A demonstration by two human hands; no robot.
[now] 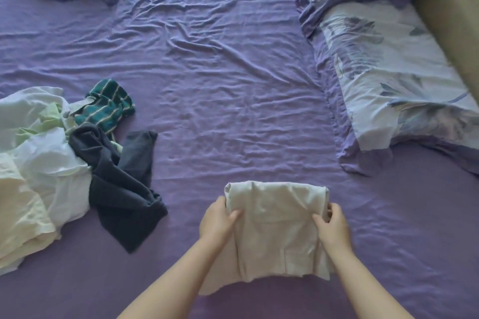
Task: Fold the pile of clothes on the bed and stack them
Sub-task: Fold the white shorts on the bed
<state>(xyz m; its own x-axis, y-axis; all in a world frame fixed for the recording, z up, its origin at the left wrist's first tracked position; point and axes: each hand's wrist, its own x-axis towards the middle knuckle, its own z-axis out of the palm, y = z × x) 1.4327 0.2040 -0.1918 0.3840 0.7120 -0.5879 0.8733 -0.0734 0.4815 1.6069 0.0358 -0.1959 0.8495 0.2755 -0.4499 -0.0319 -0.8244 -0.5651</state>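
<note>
Pinching the side edges of a folded cream garment [274, 225] near the bed's [233, 85] near edge, the left hand [217, 220] and right hand [334, 225] each grip it, thumbs on top. Judged light, limp and prone to slumping; best held at both folded sides. No containers visible; the unfolded pile [51, 158] lies at the left edge.

Purple-sheeted bed [220, 85], clothes pile [51, 163] left, folded cream garment [277, 228], perhaps two pillows [394, 80] right
</note>
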